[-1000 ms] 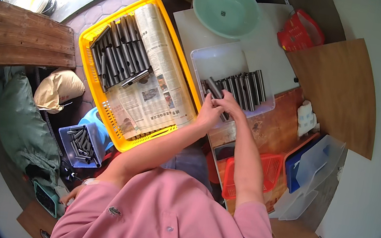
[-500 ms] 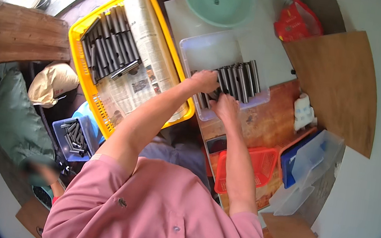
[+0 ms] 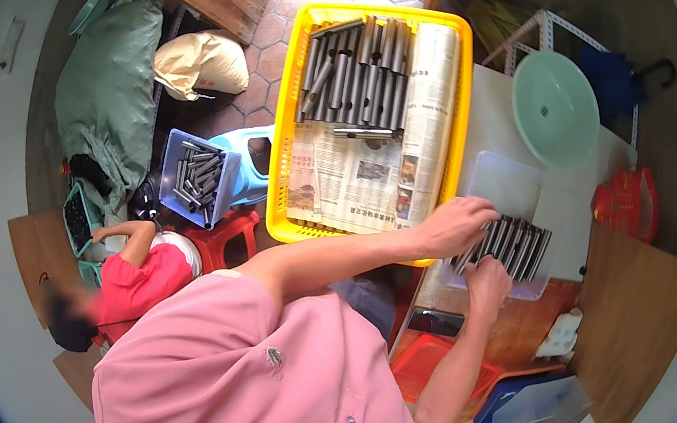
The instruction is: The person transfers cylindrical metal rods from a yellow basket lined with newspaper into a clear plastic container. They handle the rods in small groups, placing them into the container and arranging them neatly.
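Dark metal tubes (image 3: 518, 251) stand side by side in a clear plastic box (image 3: 532, 288) on the table to my right. My left hand (image 3: 454, 228) is closed at the upper end of the leftmost tubes. At their lower end my right hand (image 3: 488, 281) curls its fingers inward. Between the two hands a tube seems gripped, though fingers partly hide it. Left of the box sits a yellow basket (image 3: 287, 106) lined with newspaper (image 3: 428, 119). Rows of similar tubes (image 3: 355, 81) fill its far part, and one lies crosswise below them.
A blue bin of loose tubes (image 3: 200, 181) sits by a blue stool (image 3: 245, 157) at left. Another person in red (image 3: 141, 282) works low at the left. A green basin (image 3: 555, 108) and red basket (image 3: 627, 204) are beyond the box; a red-orange tray (image 3: 441, 371) is nearer.
My view has swung left, so the basket and box appear farther right, and the person in red shows more fully. Both hands stay at the tubes in the box.
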Action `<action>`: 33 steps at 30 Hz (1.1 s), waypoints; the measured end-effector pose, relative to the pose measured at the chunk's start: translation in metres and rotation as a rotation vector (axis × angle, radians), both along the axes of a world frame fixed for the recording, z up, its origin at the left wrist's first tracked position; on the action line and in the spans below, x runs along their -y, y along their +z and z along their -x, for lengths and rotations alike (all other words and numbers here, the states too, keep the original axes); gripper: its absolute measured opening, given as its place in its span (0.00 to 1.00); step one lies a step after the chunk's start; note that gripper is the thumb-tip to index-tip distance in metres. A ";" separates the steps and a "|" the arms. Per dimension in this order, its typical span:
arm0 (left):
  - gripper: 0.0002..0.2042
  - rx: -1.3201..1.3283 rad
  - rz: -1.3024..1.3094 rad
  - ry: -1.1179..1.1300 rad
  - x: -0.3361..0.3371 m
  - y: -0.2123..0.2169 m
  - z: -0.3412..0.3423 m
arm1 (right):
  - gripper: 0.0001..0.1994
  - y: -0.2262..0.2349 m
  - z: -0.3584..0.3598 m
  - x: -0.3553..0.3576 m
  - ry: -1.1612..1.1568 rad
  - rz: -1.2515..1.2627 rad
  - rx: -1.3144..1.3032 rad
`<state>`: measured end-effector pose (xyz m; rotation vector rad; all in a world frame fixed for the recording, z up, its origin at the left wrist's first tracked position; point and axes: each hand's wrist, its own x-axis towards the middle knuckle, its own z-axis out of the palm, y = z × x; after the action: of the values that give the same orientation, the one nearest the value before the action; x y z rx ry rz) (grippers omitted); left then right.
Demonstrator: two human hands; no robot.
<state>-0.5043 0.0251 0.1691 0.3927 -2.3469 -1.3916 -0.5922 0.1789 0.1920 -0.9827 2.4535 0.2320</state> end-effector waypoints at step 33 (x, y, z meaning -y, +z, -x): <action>0.51 0.755 -0.422 0.924 0.253 -0.121 -0.119 | 0.39 -0.170 -0.059 0.338 -0.499 0.423 0.398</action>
<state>-0.3857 -0.2277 0.0481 2.0952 -1.7806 -1.3197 -0.5335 -0.1589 0.0222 -0.4713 2.3120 -0.6101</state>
